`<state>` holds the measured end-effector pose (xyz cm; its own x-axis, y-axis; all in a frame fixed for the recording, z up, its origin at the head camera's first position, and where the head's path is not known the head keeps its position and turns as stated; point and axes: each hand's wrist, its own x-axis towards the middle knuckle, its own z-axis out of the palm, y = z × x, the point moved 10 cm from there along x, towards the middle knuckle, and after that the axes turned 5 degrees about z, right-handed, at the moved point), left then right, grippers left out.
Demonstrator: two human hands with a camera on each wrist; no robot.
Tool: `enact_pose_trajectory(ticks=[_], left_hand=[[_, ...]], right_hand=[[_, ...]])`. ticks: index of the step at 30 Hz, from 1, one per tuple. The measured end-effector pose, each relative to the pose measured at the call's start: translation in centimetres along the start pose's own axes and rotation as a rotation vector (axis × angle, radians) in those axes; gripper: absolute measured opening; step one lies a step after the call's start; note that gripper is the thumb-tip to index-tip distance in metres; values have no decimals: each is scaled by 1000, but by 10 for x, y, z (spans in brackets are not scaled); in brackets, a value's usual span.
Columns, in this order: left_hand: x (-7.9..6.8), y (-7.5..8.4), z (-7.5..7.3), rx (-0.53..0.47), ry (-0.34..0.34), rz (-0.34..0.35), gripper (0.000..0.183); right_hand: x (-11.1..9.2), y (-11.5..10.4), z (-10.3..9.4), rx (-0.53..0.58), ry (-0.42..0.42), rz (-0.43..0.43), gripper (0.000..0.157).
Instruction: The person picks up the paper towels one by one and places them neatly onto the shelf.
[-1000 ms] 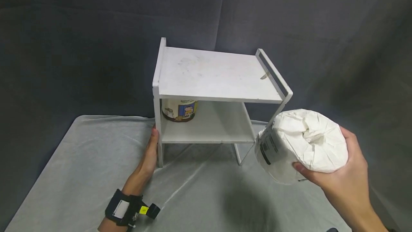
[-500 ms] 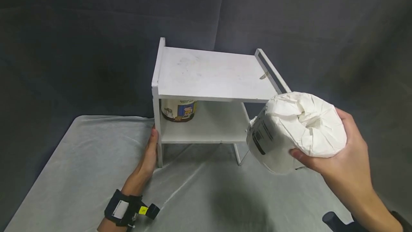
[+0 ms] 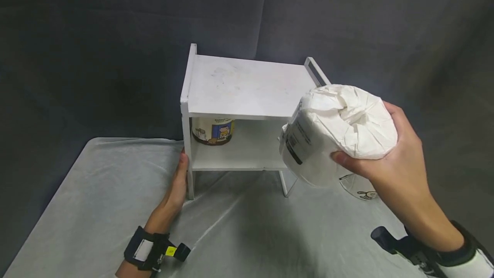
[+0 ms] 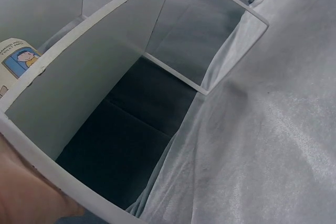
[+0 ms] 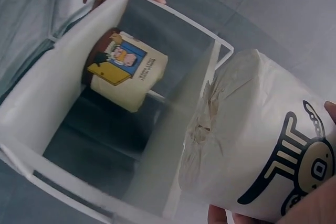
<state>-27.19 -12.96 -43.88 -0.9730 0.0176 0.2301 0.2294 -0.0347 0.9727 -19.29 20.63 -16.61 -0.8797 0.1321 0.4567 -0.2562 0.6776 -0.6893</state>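
Observation:
My right hand (image 3: 401,158) grips a toilet paper roll (image 3: 324,140) in white paper wrap, held tilted in the air before the right side of a small white two-tier shelf (image 3: 247,85). The twisted end of its wrap faces up in the head view; black print shows on its side in the right wrist view. My left hand (image 3: 175,188) rests with extended fingers against the shelf's left side panel. Inside, on the lower tier at the left, stands a second toilet paper roll (image 3: 213,132) with a colourful printed wrap; the upper board hides its top.
The shelf stands on a table with a grey cloth (image 3: 115,192), close to a dark grey curtain (image 3: 135,55). Behind my right hand, a white wrapped thing with a line drawing (image 3: 360,188) shows low down. The shelf's right side is an open white frame (image 3: 318,72).
My right hand has moved up and to the left with the toilet paper roll, now overlapping the shelf's right end. The white wrapped thing beneath has come into view. My left hand stays put.

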Motion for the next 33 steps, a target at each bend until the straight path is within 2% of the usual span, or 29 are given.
enact_pose_trajectory(ticks=[9, 15, 26, 33], left_hand=[[-1, 2, 1, 10, -11, 26, 82], [0, 3, 0, 9, -9, 50, 82], [0, 1, 0, 11, -8, 42, 84], [1, 2, 5, 6, -33, 54, 80]], right_hand=[[8, -23, 10, 40, -62, -29, 89], [14, -36, 10, 71, -68, -46, 86], [28, -52, 17, 112, -75, -17, 82], [46, -59, 28, 104, -96, 38, 83]])
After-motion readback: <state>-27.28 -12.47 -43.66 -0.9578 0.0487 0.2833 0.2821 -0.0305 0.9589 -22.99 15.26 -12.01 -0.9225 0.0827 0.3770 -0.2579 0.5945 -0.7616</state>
